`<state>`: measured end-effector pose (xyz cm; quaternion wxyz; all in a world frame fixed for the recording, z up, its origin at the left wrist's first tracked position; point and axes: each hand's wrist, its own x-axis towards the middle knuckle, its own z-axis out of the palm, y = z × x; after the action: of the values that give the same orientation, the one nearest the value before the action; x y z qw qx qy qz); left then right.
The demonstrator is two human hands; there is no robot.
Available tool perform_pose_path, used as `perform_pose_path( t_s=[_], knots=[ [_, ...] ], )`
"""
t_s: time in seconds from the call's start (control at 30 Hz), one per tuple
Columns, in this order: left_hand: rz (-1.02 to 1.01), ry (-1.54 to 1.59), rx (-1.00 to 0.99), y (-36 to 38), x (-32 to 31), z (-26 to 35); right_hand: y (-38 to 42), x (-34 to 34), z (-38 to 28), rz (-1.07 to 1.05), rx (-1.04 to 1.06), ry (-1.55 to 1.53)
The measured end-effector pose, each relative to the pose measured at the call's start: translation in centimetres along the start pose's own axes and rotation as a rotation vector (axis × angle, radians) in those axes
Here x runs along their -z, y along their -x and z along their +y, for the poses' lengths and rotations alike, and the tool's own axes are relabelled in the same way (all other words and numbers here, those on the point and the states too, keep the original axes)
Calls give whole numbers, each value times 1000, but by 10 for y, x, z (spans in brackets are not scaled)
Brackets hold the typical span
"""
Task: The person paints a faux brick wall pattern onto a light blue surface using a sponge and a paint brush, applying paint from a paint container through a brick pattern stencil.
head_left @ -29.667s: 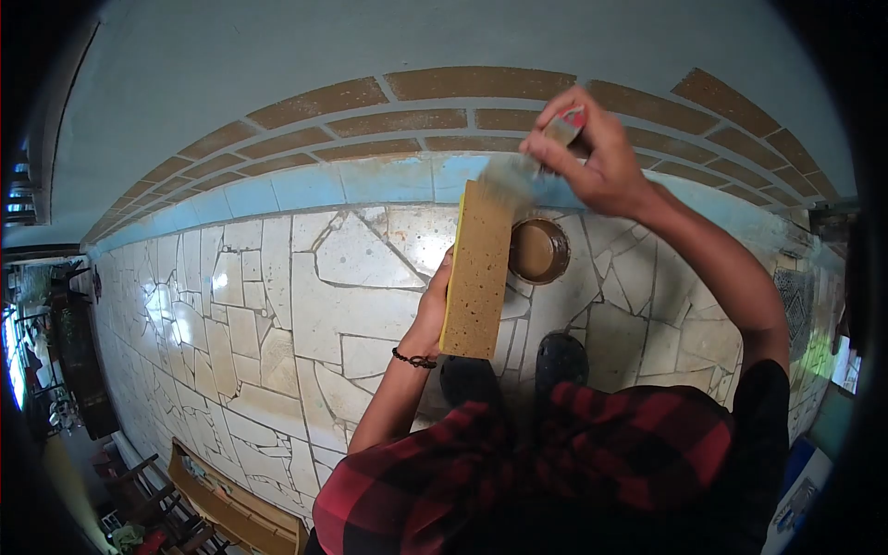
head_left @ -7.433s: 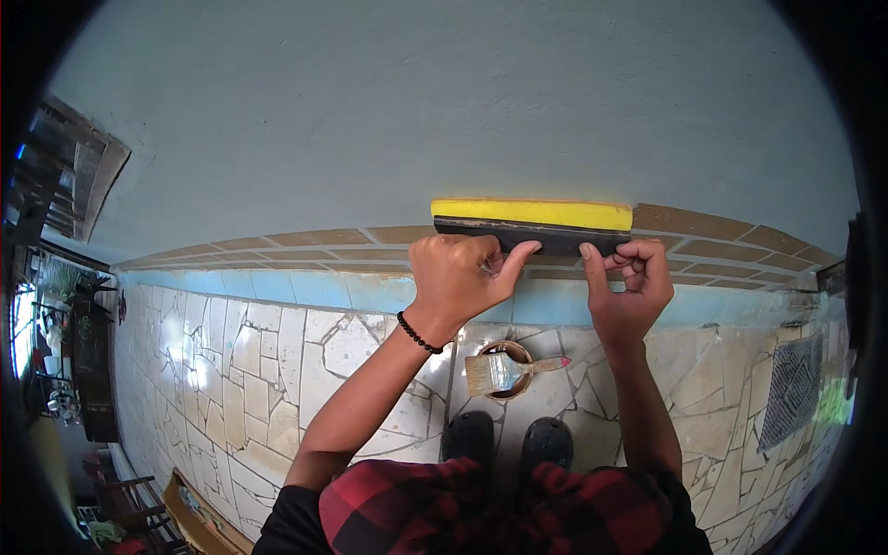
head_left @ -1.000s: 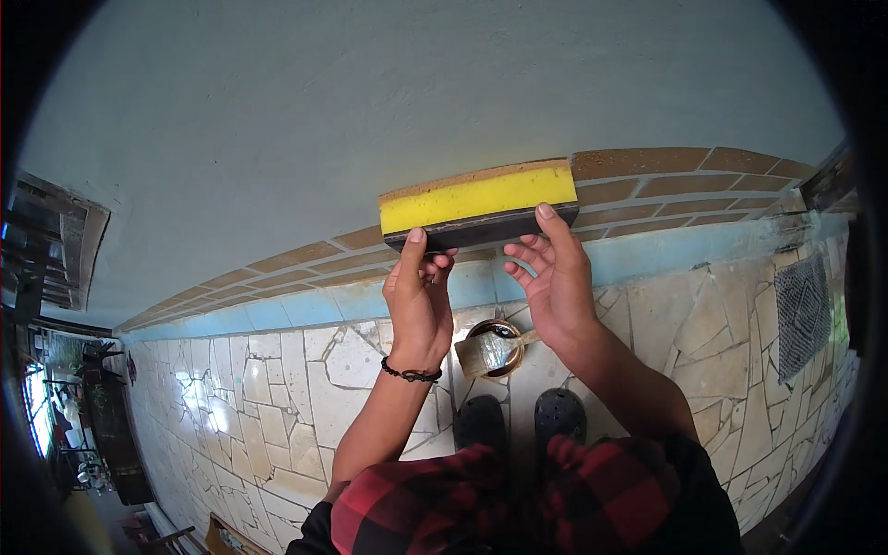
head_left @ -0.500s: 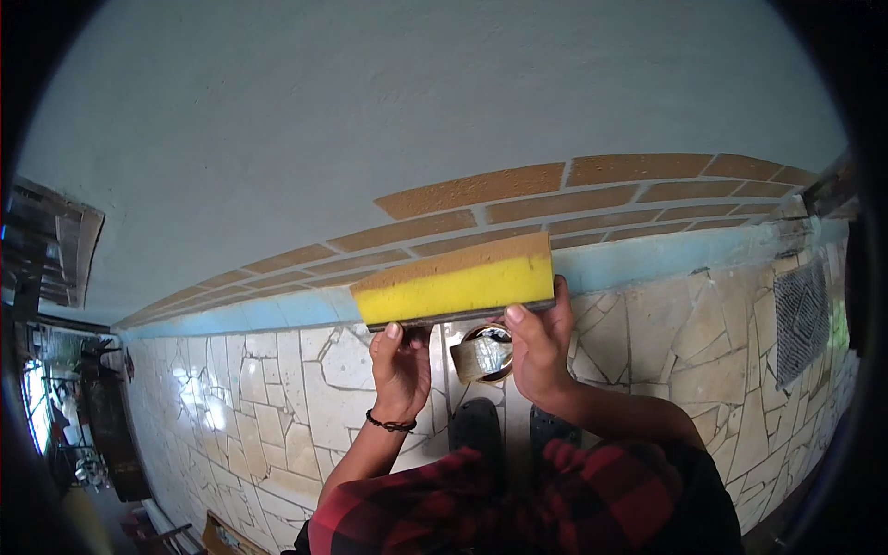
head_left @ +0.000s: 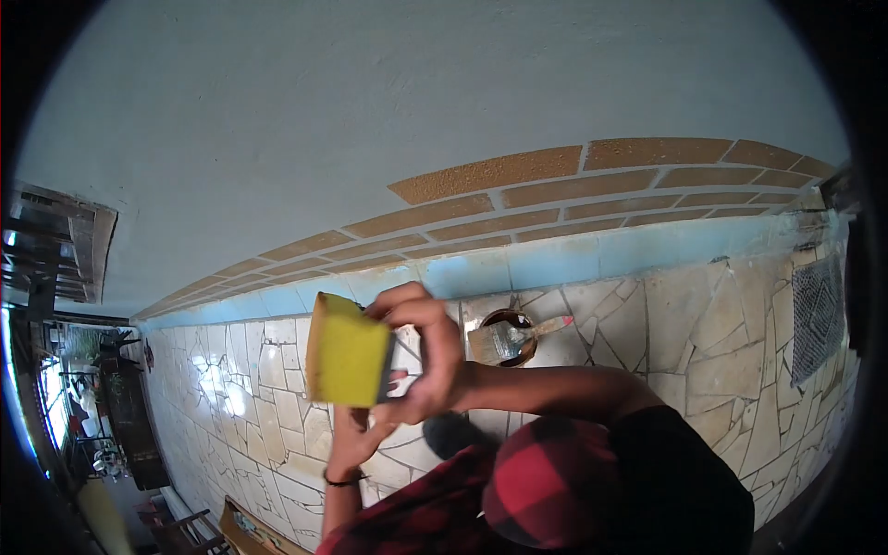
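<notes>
Both hands hold a yellow sponge block with a dark backing, turned on end over the tiled floor. Its edge facing left is coated tan-brown. My right hand wraps round the dark backing from the right, fingers curled. Below it, my left hand, with a dark bracelet at the wrist, grips the block's lower end; its fingers are partly hidden. Right of the hands, a brush lies across a round container of brown paint on the floor.
A grey wall bears rows of tan brick shapes above a light blue band. Dark mesh mat at the right. An open box and furniture stand at lower left. A dark shoe is below the hands.
The sponge block has moved left and been turned from lengthwise to end-on, its coated edge now facing left. My right hand has moved left with it, uncovering the brush handle.
</notes>
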<state>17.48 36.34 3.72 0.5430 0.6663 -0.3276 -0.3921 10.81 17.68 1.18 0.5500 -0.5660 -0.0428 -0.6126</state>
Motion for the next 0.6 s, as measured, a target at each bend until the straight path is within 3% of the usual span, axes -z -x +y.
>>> perform_pose_path(
  t_s=[0.03, 0.07, 0.13, 0.2, 0.33, 0.37, 0.47, 0.6],
  knots=[
    [-91, -360, -22, 6, 16, 8, -5, -5, 0, -27, 55, 14],
    [-165, -458, 109, 14, 28, 18, -11, -12, -1, -53, 112, 26],
    [-75, -545, 241, 40, 63, 17, -19, -29, -11, -55, 158, 2],
    [234, -708, 102, 57, 70, 39, -28, -38, -19, -124, 261, 45],
    [768, -352, -214, 72, 107, 55, -33, -55, -28, -299, 458, 270],
    [818, -355, -299, 79, 117, 53, -28, -66, -29, -273, 501, 326],
    [729, -252, -435, 85, 114, 58, -19, -85, -29, -373, 668, 526],
    [725, -237, -394, 73, 127, 29, -16, -104, -5, -433, 766, 637]
  ],
)
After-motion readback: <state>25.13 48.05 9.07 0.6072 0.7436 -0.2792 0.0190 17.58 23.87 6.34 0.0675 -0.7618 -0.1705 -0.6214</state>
